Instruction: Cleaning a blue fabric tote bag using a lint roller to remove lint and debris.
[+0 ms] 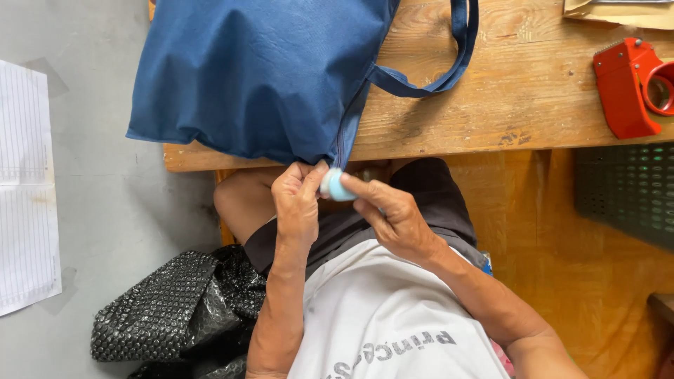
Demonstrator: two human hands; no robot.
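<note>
A dark blue cloth tote bag (260, 70) lies on a wooden table (505, 105), its lower corner hanging over the near edge. One strap (449, 63) loops onto the wood. My left hand (296, 203) pinches the bag's corner at the table edge. My right hand (393, 217) holds a small light blue cylinder with a white end (337, 187) against that same corner, fingertips of both hands nearly touching. Both hands sit above my lap.
A red tape dispenser (632, 84) stands at the table's right. Brown paper envelopes (618, 10) lie at the far right corner. Black bubble wrap (168, 309) is bunched on the grey floor beside my leg. A lined white sheet (24, 189) lies at the left.
</note>
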